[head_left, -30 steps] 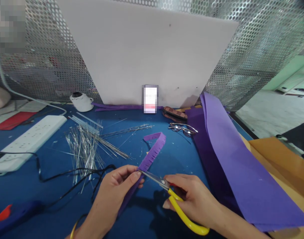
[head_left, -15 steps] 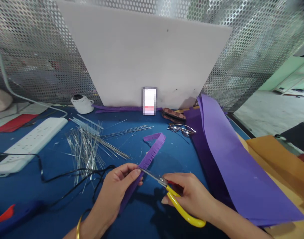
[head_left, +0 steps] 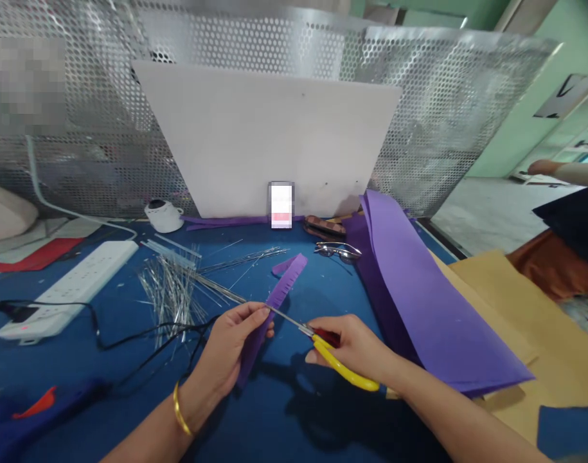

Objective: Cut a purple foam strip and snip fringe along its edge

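We are snipping a fringe along one edge of the purple strip, which rises from the near middle of the blue table and tilts away to the far right. Our left hand pinches the strip between thumb and fingers. Our right hand is closed around the yellow handles of the scissors, whose blades look nearly closed at the strip's edge. A further cut would call for sliding the pinch along and keeping the slits short. Big purple sheets lie right, thin wires left.
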Available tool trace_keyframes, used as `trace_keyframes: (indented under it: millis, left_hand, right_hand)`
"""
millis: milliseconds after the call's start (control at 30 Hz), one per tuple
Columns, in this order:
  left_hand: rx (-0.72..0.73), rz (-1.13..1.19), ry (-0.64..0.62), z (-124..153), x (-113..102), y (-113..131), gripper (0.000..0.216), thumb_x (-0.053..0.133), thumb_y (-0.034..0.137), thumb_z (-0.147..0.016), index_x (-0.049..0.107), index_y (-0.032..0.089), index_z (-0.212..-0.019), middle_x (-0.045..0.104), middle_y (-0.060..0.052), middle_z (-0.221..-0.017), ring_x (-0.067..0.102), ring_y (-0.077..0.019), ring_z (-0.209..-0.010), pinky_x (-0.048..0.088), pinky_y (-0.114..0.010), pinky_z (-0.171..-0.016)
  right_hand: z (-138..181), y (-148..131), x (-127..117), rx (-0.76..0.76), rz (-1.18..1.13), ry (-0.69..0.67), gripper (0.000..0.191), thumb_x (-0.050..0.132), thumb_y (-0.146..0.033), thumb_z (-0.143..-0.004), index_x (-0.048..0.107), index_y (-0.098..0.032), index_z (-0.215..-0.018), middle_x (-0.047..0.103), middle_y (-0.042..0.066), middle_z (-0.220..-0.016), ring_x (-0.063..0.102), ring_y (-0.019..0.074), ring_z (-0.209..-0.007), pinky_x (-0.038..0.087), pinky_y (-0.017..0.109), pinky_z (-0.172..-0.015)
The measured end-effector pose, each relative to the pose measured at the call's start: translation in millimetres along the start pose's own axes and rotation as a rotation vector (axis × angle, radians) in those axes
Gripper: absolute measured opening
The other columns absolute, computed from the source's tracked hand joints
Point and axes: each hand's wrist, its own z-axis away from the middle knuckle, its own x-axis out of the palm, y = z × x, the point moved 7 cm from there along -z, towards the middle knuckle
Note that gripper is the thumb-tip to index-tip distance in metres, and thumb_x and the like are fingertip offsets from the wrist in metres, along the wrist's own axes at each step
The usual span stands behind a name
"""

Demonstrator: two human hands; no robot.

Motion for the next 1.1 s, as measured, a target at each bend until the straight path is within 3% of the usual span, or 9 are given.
trace_keyframes:
  millis: [167,467,633,833,967,1100]
  left_hand:
    - [0.045,-0.018,-0.047,1.8,17.5,18.0,0.018,0.083,0.027,-0.063,0.07,0.015,-0.069,0.067,0.002,-0.056,0.062,-0.0088,-0.05,0.048,-0.016,-0.052]
    - [0.12,-0.078,-0.172,10.0,46.7,65.8,0.017,0.08,0.027,-0.067,0.069,0.016,-0.073,0.069,0.002,-0.057,0.063,-0.009,-0.05,0.048,-0.016,-0.051]
    - [0.142,-0.064,-0.195,4.4,42.7,75.1,0.02,0.083,0.025,-0.064,0.069,0.017,-0.076,0.07,0.003,-0.06,0.064,-0.0089,-0.052,0.049,-0.016,-0.052]
    - [0.145,-0.049,-0.134,-5.7,33.8,78.6,0.023,0.086,0.026,-0.061,0.071,0.017,-0.075,0.07,0.003,-0.059,0.064,-0.0091,-0.05,0.05,-0.015,-0.049]
    - [0.118,-0.031,-0.124,-10.2,36.3,78.2,0.023,0.088,0.026,-0.058,0.071,0.017,-0.071,0.07,0.003,-0.059,0.063,-0.0083,-0.048,0.049,-0.014,-0.047]
    - [0.097,-0.014,-0.108,-13.8,34.2,75.8,0.022,0.088,0.026,-0.058,0.072,0.017,-0.072,0.07,0.002,-0.059,0.062,-0.0076,-0.047,0.049,-0.013,-0.047]
  right_hand:
    - [2.4,-10.9,-13.6,-0.016,0.024,0.057,0.023,0.07,-0.039,-0.079,0.061,-0.018,-0.073,0.038,-0.007,-0.061,0.032,0.0101,-0.057,0.029,0.02,-0.052]
    - [23.1,-60.1,-49.5,0.001,0.17,0.207,0.033,0.066,-0.047,-0.082,0.053,-0.02,-0.07,0.04,-0.006,-0.062,0.032,0.0111,-0.058,0.027,0.022,-0.052]
    - [11.1,-71.3,-62.1,-0.066,0.182,0.163,0.03,0.066,-0.047,-0.083,0.058,-0.019,-0.073,0.039,-0.006,-0.064,0.03,0.011,-0.059,0.026,0.021,-0.052]
    - [-13.8,-60.8,-62.5,-0.127,0.152,0.079,0.028,0.071,-0.045,-0.081,0.062,-0.018,-0.078,0.04,-0.007,-0.064,0.031,0.0104,-0.06,0.027,0.021,-0.053]
    - [-21.6,-53.3,-62.3,-0.136,0.181,0.127,0.027,0.073,-0.043,-0.08,0.06,-0.019,-0.076,0.039,-0.007,-0.063,0.032,0.0107,-0.06,0.028,0.021,-0.053]
    - [-22.9,-55.0,-59.4,-0.171,0.212,0.17,0.024,0.074,-0.042,-0.081,0.065,-0.021,-0.086,0.05,-0.005,-0.068,0.041,0.0127,-0.062,0.034,0.022,-0.059]
